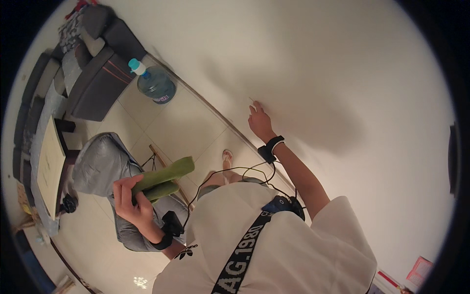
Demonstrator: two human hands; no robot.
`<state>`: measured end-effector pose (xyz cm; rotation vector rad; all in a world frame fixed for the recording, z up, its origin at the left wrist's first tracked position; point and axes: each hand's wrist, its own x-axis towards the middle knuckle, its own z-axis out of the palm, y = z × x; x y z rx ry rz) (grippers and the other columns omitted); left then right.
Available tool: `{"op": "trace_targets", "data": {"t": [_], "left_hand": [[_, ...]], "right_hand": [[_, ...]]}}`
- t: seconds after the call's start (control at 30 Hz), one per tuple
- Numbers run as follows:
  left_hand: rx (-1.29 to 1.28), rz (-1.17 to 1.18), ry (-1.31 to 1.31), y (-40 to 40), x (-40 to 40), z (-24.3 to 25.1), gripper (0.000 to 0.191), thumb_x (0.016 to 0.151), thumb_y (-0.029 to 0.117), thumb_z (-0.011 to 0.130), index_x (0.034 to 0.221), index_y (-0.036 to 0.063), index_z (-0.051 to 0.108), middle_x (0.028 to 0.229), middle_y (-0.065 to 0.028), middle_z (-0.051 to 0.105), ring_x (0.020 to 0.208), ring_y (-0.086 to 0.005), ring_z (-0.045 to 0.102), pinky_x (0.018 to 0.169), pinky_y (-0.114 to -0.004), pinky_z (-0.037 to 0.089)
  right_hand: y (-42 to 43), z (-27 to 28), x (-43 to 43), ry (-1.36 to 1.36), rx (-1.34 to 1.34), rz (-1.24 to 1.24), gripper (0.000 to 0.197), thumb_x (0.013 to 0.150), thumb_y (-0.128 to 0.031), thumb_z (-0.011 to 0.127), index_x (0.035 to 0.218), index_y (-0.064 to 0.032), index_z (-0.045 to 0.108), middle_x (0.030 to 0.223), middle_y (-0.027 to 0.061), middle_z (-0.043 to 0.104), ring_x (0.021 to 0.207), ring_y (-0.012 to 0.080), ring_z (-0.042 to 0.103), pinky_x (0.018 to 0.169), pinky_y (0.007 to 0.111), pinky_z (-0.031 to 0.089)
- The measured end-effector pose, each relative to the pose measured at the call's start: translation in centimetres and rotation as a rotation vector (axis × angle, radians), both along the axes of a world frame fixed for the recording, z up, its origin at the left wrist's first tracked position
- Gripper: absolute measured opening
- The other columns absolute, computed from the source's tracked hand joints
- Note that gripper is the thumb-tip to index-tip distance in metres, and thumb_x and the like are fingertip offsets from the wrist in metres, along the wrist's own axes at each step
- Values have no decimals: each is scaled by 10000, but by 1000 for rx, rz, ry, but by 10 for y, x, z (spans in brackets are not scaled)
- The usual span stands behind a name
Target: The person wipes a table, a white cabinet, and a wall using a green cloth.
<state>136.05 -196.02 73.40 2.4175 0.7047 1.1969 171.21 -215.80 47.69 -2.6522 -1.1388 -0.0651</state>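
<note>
My left hand (132,204), at the lower left, is closed around a folded green cloth (165,175); the cloth sticks out to the right of the fingers in two layers. My right hand (260,119) is raised at the pale wall (330,73), fingers bent, with the fingertips at or close to its surface. A thin short line shows by those fingertips; whether it is a held object or a mark on the wall is unclear. Both wrists wear black straps with small devices, and cables run from them to a pouch on my chest.
A large water bottle (157,85) with a pump top stands on the tiled floor by the skirting. Beyond it is a dark grey sofa (99,86). A grey padded chair (102,165) stands left of me, near a low table (51,169). The wall runs close along my right.
</note>
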Motion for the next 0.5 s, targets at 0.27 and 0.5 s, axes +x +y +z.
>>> {"op": "trace_targets", "data": {"t": [0.27,0.5], "left_hand": [[-19,-164,14,68,76,24,328,601,-65,455,838,3,670,802,-101,577,711,-251,599,642,-305,483],[-43,-300,104,123,129,29,305,627,-13,483,870,-11,667,840,-113,623,777,-273,632,698,-350,507]], "right_hand": [[2,15,5,50,-59,-117,543,773,-39,595,1273,112,446,1371,238,387,1130,340,559,881,356,537],[8,-9,2,-16,35,-135,521,784,21,534,1280,133,420,1285,241,418,1121,371,542,876,375,534]]}}
